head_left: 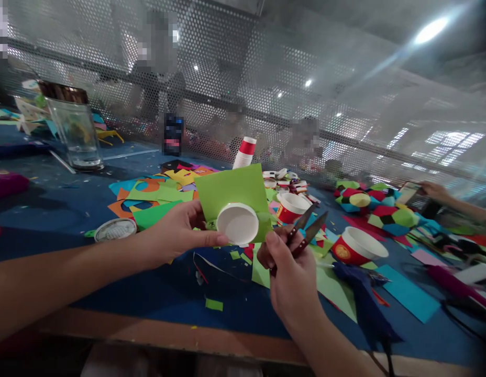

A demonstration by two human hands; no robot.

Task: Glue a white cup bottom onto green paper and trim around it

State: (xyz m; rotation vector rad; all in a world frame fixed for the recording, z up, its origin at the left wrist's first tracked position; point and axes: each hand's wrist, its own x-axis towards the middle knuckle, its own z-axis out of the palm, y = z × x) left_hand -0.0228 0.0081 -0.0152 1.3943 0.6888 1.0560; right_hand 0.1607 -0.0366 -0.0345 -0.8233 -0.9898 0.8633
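In the middle of the head view, my left hand (184, 230) is closed on a small paper cup (238, 224), its thumb at the lower rim. The cup's white inside faces me. A light green sheet of paper (231, 186) stands up behind the cup and hides its outer side. My right hand (290, 267) grips a pair of scissors (306, 233), blades pointing up and away to the right. Its thumb and forefinger are near the sheet's lower right corner; I cannot tell whether they touch it. Green paper scraps (214, 304) lie on the table below.
Red-and-white paper bowls (359, 246) stand right of my hands, beside a blue glue gun (361, 298). Coloured paper cutouts (160, 191) lie behind my left hand. A glass bottle (76, 131) stands at left, stacked cups (246, 152) at the back. Another person's hand (433, 191) holds a phone.
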